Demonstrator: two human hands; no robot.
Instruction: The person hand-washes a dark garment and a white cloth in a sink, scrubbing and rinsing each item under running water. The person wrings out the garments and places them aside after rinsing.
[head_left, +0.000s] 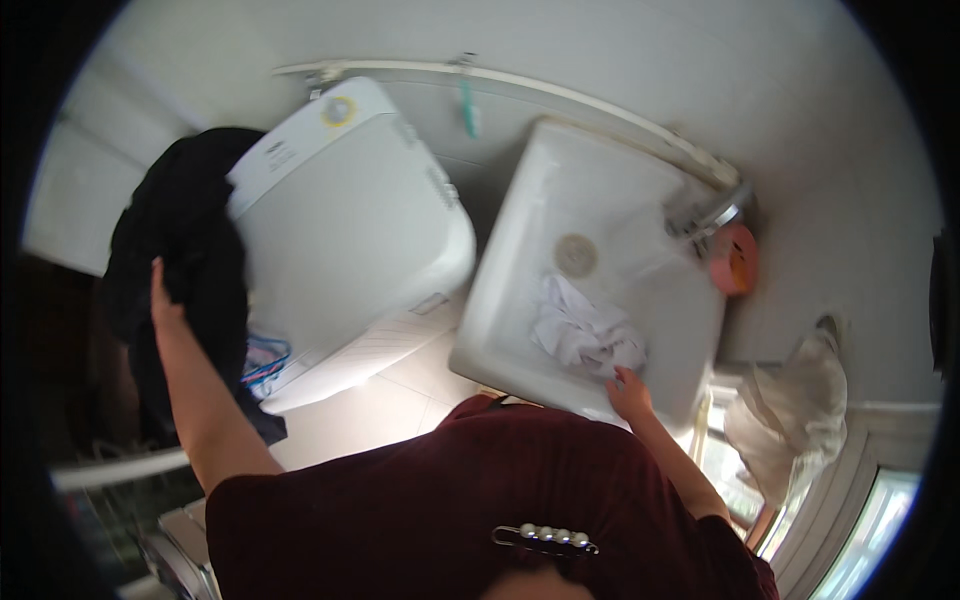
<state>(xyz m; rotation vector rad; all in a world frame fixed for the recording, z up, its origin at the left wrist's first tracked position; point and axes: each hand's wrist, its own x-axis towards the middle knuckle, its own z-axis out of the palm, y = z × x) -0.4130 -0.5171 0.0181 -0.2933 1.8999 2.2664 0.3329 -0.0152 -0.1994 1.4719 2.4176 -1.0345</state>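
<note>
At the left, my left hand lies against a large bundle of black cloth beside the washing machine; the dark folds partly hide the fingers, so their grip is unclear. A crumpled white cloth rests in the bottom of a white sink, below its round drain. My right hand is over the sink's near side. Its fingers are apart and slightly bent, with the tips at the lower edge of the white cloth. Nothing is visibly held in it.
A white top-loading washing machine with its lid down stands left of the sink. Blue and pink hangers are at its near left corner. A metal faucet and a pink holder are at the right. A pale bag hangs near the window.
</note>
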